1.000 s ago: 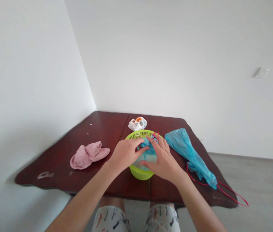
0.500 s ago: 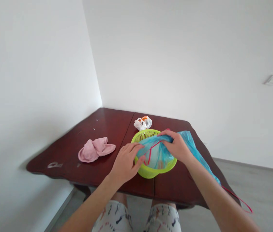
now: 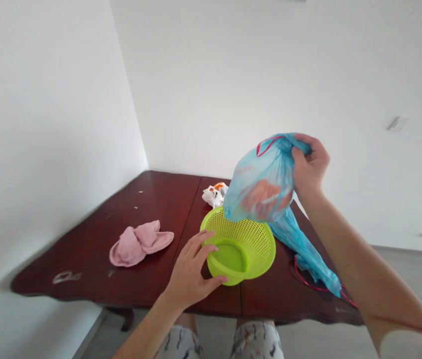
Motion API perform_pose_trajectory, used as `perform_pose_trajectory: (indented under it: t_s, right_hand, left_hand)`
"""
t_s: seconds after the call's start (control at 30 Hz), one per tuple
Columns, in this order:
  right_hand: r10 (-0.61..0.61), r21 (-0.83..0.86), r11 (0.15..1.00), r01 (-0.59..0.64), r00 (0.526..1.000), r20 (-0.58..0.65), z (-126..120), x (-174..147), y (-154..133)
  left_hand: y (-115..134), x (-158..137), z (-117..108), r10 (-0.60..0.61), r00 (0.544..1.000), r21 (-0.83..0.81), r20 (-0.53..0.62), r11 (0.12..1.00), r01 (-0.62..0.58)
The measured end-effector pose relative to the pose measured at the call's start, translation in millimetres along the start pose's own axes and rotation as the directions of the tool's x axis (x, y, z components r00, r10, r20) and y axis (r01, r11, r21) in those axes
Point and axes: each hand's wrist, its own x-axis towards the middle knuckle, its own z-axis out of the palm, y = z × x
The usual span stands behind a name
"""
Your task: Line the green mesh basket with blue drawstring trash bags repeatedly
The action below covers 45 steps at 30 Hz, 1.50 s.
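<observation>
My right hand (image 3: 310, 164) grips the gathered top of a translucent blue plastic bag (image 3: 259, 184) and holds it in the air over the back right of the basket. Orange-red and pale shapes show through the plastic; I cannot make out what they are. A red drawstring (image 3: 269, 145) loops near the bag's neck. The green plastic basket (image 3: 259, 254) stands on the table, its mesh wall and solid bottom visible. At its left rim lies my left hand (image 3: 196, 271), fingers spread, fingertips touching the rim and thumb at the front.
On the dark red wooden table (image 3: 143, 294), a pink cloth item (image 3: 139, 243) lies left of the basket. A white and orange plastic bag (image 3: 214, 194) sits behind it. Another blue bag (image 3: 304, 249) with red string stretches along the right side. Walls border the table left and back.
My right hand has lifted the blue bag up out of the basket, exposing the basket's inside. My left hand has come off the bag and rests at the basket's rim.
</observation>
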Motion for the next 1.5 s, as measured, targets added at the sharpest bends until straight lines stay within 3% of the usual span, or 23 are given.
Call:
perform_pose_trajectory:
  t_s: [0.07, 0.2, 0.3, 0.37, 0.43, 0.53, 0.67, 0.77, 0.87, 0.93, 1.13, 1.37, 1.5]
  right_hand:
    - [-0.141, -0.084, 0.987, 0.136, 0.989, -0.048, 12, 11, 11]
    - [-0.228, -0.148, 0.959, 0.242, 0.968, 0.105, 32, 8, 45]
    - [-0.142, -0.210, 0.956, 0.205, 0.949, 0.282, 42, -12, 84]
    - [-0.044, -0.250, 0.955, 0.161, 0.908, 0.416, 47, -29, 111]
    - [0.040, -0.284, 0.950, 0.129, 0.854, 0.519, 49, -44, 137]
    - [0.157, -0.371, 0.924, 0.098, 0.785, 0.599, 49, -66, 169]
    - [0.306, -0.520, 0.846, 0.112, 0.698, 0.648, 45, -105, 199]
    - [0.413, -0.601, 0.788, 0.137, 0.606, 0.680, 42, -146, 214]
    - [0.459, -0.623, 0.760, 0.186, 0.524, 0.717, 42, -186, 225]
    - [0.467, -0.626, 0.749, 0.219, 0.495, 0.732, 42, -206, 230]
    - [0.475, -0.637, 0.724, 0.263, 0.480, 0.738, 47, -230, 235]
    - [0.452, -0.594, 0.762, 0.258, 0.444, 0.773, 36, -222, 226]
    - [0.409, -0.559, 0.797, 0.228, 0.477, 0.778, 16, -210, 205]
  left_hand:
    - [-11, -13, 3, 0.000, 0.998, -0.006, -0.058, 1.000, 0.000]
    - [-44, -60, 6, -0.128, 0.978, -0.050, -0.167, 0.991, 0.121]
    - [-73, -108, 10, -0.302, 0.943, -0.025, -0.139, 0.953, 0.301]
    - [-88, -140, 14, -0.380, 0.918, 0.056, -0.115, 0.920, 0.388]
    - [-98, -165, 20, -0.385, 0.918, 0.142, -0.094, 0.907, 0.396]
    - [-103, -185, 26, -0.308, 0.950, 0.239, -0.050, 0.920, 0.311]
    - [-103, -185, 30, -0.234, 0.971, 0.313, -0.035, 0.920, 0.233]
    - [-102, -182, 30, -0.194, 0.981, 0.343, -0.022, 0.920, 0.190]
    - [-101, -182, 30, -0.176, 0.984, 0.369, -0.018, 0.914, 0.170]
    - [-99, -181, 29, -0.173, 0.985, 0.386, -0.005, 0.908, 0.162]
    - [-97, -176, 26, -0.169, 0.986, 0.411, 0.017, 0.900, 0.147]
    - [-96, -175, 25, -0.168, 0.986, 0.409, 0.024, 0.901, 0.143]
    - [-96, -175, 24, -0.180, 0.983, 0.406, 0.034, 0.901, 0.151]
